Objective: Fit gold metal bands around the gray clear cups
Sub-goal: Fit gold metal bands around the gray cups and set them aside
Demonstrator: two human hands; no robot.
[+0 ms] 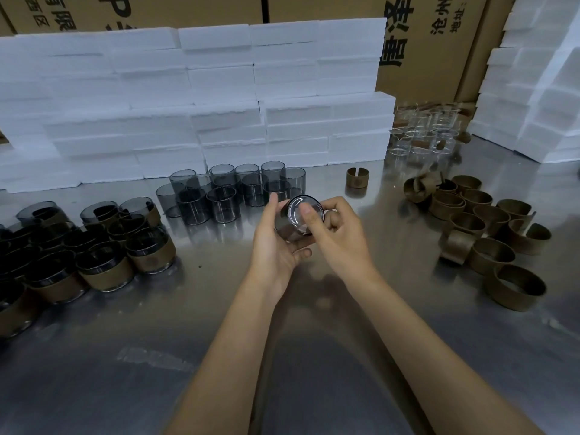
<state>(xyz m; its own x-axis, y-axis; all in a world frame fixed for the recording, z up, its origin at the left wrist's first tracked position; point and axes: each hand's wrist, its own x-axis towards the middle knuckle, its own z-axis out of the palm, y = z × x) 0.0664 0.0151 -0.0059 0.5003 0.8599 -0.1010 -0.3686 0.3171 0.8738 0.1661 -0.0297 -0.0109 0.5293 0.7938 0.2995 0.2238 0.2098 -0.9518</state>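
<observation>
A gray clear cup (pixel 296 219) lies on its side between both hands above the steel table, its round base turned toward me. My left hand (pixel 276 243) cradles it from below and the left. My right hand (pixel 332 229) grips it from the right, thumb pressed on the base. Whether a band sits on this cup is hidden by the fingers. Bare gray cups (pixel 226 189) stand in a cluster just behind the hands. Loose gold bands (pixel 489 227) lie piled at the right. Cups wearing gold bands (pixel 103 262) crowd the left.
One gold band (pixel 357 177) stands alone behind the hands. Clear glass cups (pixel 423 133) sit at the back right. White foam blocks (pixel 194 102) are stacked along the back and at the right, with cardboard boxes (pixel 439 42) behind them. The steel table (pixel 282 356) reflects my arms.
</observation>
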